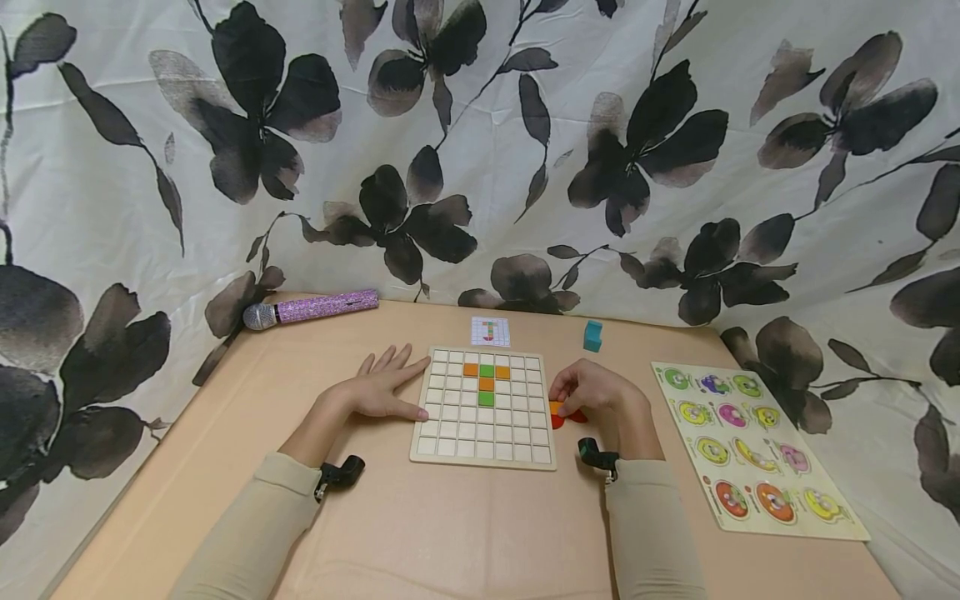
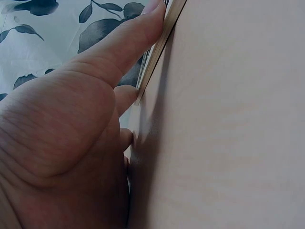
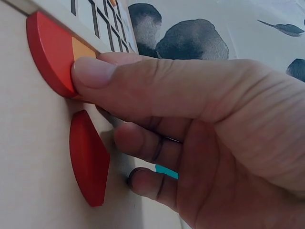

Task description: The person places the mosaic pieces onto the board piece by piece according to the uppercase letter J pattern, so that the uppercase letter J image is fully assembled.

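A white grid board with a light wooden rim lies on the table, several orange and green squares in its upper cells. My left hand is spread flat at the board's left edge; in the left wrist view its thumb touches the rim. Beside the right edge, my right hand pinches an orange tile between thumb and forefinger. A red curved piece sits right against that tile, close to the rim. Another red piece lies on the table under the curled fingers.
A small pattern card lies behind the board, with teal blocks to its right. A fruit picture board occupies the table's right side. A glittery purple microphone rests at the back left, before a floral curtain.
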Motion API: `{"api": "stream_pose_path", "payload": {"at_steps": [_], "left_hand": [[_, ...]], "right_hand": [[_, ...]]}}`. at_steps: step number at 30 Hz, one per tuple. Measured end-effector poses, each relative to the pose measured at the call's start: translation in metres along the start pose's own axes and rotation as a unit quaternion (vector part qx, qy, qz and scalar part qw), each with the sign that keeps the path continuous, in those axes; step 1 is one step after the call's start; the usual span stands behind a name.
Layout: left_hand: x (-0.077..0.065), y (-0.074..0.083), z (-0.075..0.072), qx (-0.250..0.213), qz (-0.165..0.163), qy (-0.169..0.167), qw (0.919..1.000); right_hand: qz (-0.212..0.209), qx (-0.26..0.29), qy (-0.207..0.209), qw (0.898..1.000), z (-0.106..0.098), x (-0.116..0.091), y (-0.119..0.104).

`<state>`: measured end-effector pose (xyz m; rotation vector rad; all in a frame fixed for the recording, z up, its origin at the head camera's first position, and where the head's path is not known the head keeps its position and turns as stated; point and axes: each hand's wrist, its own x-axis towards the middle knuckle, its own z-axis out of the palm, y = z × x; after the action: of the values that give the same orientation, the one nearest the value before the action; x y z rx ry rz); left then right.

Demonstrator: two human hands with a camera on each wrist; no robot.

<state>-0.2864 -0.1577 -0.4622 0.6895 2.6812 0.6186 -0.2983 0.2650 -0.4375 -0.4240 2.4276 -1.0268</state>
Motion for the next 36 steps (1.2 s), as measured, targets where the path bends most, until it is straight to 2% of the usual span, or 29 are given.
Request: {"api": "stream_pose_path", "payload": {"at_steps": [14,21,28,31,36], "left_hand": [[0.0,-0.001,0.0,0.001,0.004,0.002,1.0],[0.0,-0.004,0.002,-0.026,0.016,0.004,0.9995],[0.004,-0.009,0.007,-0.035,0.031,0.016,0.9988],[-0.001,-0.001,0.001,-0.033,0.019,0.005,0.9993],[-0.001,0.001,-0.001,-0.02,0.008,0.0,0.9998]], "right_hand": [[-0.001,-0.007,-0.007,1.0,0.001,0.002,-0.003],[0.001,-0.006,-0.009,1.0,0.001,0.002,-0.003],[-0.005,-0.007,-0.012,1.0,0.0,0.002,-0.002],[-0.008,-0.002,-0.003,1.0,0.0,0.002,-0.003],[-0.013,0.01,0.011,1.0,0.0,0.002,-0.004]]}}
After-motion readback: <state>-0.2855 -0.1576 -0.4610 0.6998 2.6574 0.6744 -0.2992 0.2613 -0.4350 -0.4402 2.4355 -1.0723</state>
